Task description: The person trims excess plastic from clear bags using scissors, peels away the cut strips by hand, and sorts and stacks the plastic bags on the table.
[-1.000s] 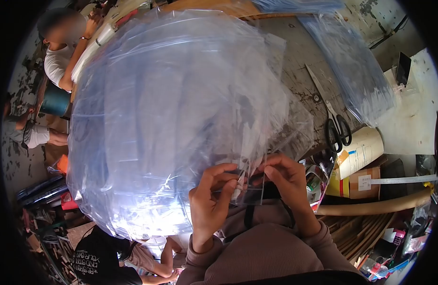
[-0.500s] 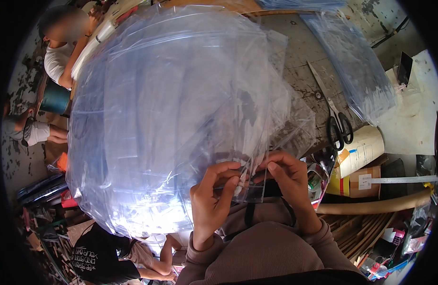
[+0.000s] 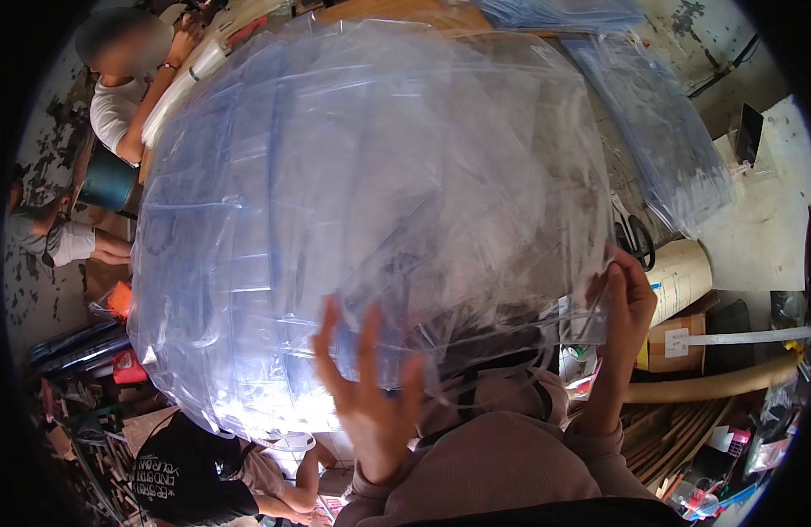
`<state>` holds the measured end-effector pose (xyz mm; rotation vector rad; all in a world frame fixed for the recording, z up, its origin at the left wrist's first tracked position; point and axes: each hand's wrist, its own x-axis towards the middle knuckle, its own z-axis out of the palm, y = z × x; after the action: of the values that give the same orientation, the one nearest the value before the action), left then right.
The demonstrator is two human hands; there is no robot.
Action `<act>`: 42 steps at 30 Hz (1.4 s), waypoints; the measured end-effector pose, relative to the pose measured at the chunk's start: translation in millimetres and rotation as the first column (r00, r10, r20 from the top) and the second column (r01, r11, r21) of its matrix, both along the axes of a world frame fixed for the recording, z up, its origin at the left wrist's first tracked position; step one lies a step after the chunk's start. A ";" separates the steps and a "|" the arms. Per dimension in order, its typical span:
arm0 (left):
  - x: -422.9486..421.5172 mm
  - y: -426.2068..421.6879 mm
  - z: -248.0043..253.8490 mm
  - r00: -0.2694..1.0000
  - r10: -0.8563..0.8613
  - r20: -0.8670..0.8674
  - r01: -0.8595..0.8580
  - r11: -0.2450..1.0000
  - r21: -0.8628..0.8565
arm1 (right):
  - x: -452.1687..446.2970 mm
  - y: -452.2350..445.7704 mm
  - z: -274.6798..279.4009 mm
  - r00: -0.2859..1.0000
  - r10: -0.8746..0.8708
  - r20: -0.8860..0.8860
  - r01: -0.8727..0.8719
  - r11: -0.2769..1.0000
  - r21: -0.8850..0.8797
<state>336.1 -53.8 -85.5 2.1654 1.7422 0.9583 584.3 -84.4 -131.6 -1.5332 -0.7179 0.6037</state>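
A large pile of clear plastic sheets [image 3: 247, 220] spreads over the table in front of me. My right hand [image 3: 629, 294] pinches the right edge of the top clear sheet [image 3: 546, 176], close to its near corner. That sheet stretches right and lies over part of the scissors [image 3: 638, 244], whose black handles show beyond its edge. My left hand [image 3: 370, 391] is open with fingers spread, slightly blurred, over the near edge of the pile. I cannot tell whether its fingertips touch the plastic.
A folded stack of clear plastic [image 3: 660, 132] lies on the right, with a cream roll [image 3: 682, 277] and a cardboard box [image 3: 673, 342] nearer me. One person [image 3: 120, 105] sits at the far left; another in a black shirt [image 3: 190, 470] is at the lower left.
My right hand has moved right and slightly away, drawing the sheet's edge across the scissors. My left hand has let go of the plastic and spread its fingers.
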 end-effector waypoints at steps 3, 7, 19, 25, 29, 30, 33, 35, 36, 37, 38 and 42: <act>-15.2 4.4 -3.2 0.981 0.175 -0.082 -0.175 0.985 0.005 | 14.6 -7.7 3.5 0.976 -0.061 0.208 0.089 0.987 -0.130; -12.2 1.5 -3.2 0.978 0.103 -0.179 -0.101 0.995 0.020 | -8.3 2.5 27.2 0.342 -0.090 0.935 0.487 0.868 -0.095; -2.4 -5.1 2.2 0.845 0.045 0.533 0.153 0.935 -0.320 | -83.2 13.3 44.0 0.623 0.702 0.344 -0.706 0.695 -0.139; 15.9 8.4 -9.4 0.457 -0.188 0.869 0.691 0.691 -0.213 | -75.4 10.1 28.0 0.664 0.730 -0.163 -0.708 0.683 0.178; 26.6 9.7 -11.5 0.438 -0.236 0.868 0.744 0.638 -0.202 | -66.8 9.2 22.4 0.517 0.721 -0.461 -0.642 0.683 0.348; 27.2 9.8 -12.2 0.466 -0.289 0.836 0.750 0.631 -0.200 | -64.7 10.2 21.8 0.515 0.721 -0.463 -0.642 0.683 0.348; 25.5 9.9 -18.8 0.476 -0.248 0.844 0.739 0.632 -0.231 | -55.6 13.9 19.3 0.496 0.739 -0.456 -0.629 0.668 0.398; 24.7 7.8 -17.9 0.470 -0.155 0.869 0.729 0.623 -0.283 | -49.2 13.9 17.7 0.514 0.730 -0.450 -0.678 0.668 0.308; 24.6 7.2 -17.0 0.461 -0.060 0.885 0.719 0.609 -0.334 | -48.2 14.7 18.3 0.521 0.727 -0.448 -0.692 0.666 0.277; 24.3 7.0 -15.6 0.462 -0.061 0.885 0.720 0.609 -0.334 | -51.1 16.6 22.3 0.512 0.673 -0.533 -0.624 0.718 0.307; 24.0 6.7 -13.9 0.434 0.016 0.901 0.715 0.602 -0.355 | -52.8 18.1 24.4 0.492 0.617 -0.615 -0.551 0.767 0.328; 20.7 7.0 -13.4 0.424 0.097 0.900 0.708 0.585 -0.396 | -51.8 22.2 16.2 0.473 0.605 -0.640 -0.527 0.777 0.345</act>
<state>356.8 -46.8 -98.9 1.0175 0.8071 0.7543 532.5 -62.2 -115.4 -0.7742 -0.5945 1.5695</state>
